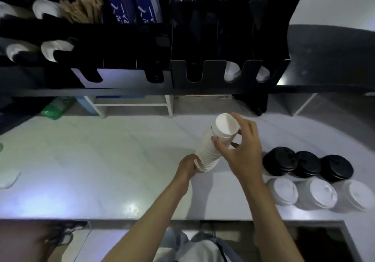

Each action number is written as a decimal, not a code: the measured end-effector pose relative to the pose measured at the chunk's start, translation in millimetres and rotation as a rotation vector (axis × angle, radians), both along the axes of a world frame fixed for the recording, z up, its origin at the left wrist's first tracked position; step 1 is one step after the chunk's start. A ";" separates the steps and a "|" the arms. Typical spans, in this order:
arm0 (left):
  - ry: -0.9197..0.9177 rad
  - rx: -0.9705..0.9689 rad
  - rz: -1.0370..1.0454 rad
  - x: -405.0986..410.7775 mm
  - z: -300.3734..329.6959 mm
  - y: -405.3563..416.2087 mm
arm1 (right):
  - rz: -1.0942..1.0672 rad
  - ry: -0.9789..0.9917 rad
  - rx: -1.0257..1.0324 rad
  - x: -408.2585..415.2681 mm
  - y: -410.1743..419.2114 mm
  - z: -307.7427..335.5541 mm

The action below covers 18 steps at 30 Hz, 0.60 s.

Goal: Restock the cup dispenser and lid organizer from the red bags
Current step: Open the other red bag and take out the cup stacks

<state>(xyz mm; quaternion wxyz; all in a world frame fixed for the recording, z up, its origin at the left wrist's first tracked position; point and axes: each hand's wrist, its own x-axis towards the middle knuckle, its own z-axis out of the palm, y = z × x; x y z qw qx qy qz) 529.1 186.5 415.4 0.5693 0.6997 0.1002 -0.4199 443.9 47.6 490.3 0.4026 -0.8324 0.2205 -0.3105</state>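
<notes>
A: Two hands in the head view, both on one stack of white paper cups (211, 146), mid-frame, held tilted above the pale surface (101, 160).

B: Grip, each side?

A: Left hand (187, 167) wraps the lower, open-rim end of the stack. Right hand (240, 142) has thumb and fingers curled round the top cup, whose white base faces the camera.

B: Dispenser?

A: Black cup dispenser (227, 38), upper centre-right of the frame, on a dark shelf. Three U-shaped slots along its front; cup bottoms show in the middle and right slots, the left slot looks dark.

B: Lids?

A: Right of the hands, on the surface: three stacks of black lids (306, 164) in a row, and just below them three stacks of white lids (316, 194).

B: Upper left?

A: A second black organizer (81, 34) holding white cups on their sides, brown stir sticks (83, 8), blue packets (129, 2).

B: Red bags?

A: Cannot tell; none identifiable.
</notes>
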 end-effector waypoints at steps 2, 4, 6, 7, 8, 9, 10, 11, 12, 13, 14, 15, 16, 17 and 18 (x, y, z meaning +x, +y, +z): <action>0.014 -0.032 -0.016 6.6 -8.4 -3.0 | -0.025 0.060 -0.092 10.9 5.3 -4.7; -0.005 -0.071 -0.077 10.7 -14.4 -6.7 | -0.052 0.092 -0.171 18.5 11.0 -9.4; -0.040 -0.092 -0.179 16.6 -16.8 -12.0 | -0.095 0.095 -0.173 21.0 15.8 -15.1; -0.069 -0.083 -0.236 19.5 -14.5 -13.3 | -0.113 0.093 -0.155 21.0 18.0 -17.9; -0.117 -0.071 -0.299 21.9 -12.9 -12.8 | -0.130 0.090 -0.130 19.9 20.7 -20.4; -0.158 -0.052 -0.358 25.6 -14.5 -10.8 | -0.146 0.082 -0.098 18.5 23.4 -22.4; -0.187 -0.047 -0.418 28.6 -19.7 -7.4 | -0.158 0.067 -0.059 17.3 26.7 -24.3; -0.199 -0.045 -0.472 31.7 -24.7 -2.4 | -0.168 0.050 -0.020 16.7 30.4 -25.1; -0.216 -0.021 -0.543 34.6 -35.5 3.5 | -0.178 0.037 0.013 17.3 33.6 -25.0; -0.259 0.023 -0.632 38.6 -47.0 9.1 | -0.186 0.032 0.038 18.8 36.5 -24.3; -0.351 0.102 -0.741 41.8 -53.9 15.7 | -0.190 0.033 0.060 20.5 38.0 -23.6; -0.447 0.164 -0.827 45.2 -60.6 20.9 | -0.188 0.045 0.088 21.6 38.6 -21.2; -0.558 0.207 -0.891 47.6 -61.1 27.5 | -0.178 0.065 0.123 21.7 38.4 -17.5; -0.643 0.224 -0.934 48.7 -55.0 32.4 | -0.166 0.101 0.158 19.7 38.0 -13.2; -0.727 0.221 -0.977 49.1 -47.9 37.3 | -0.155 0.150 0.185 15.2 38.0 -8.6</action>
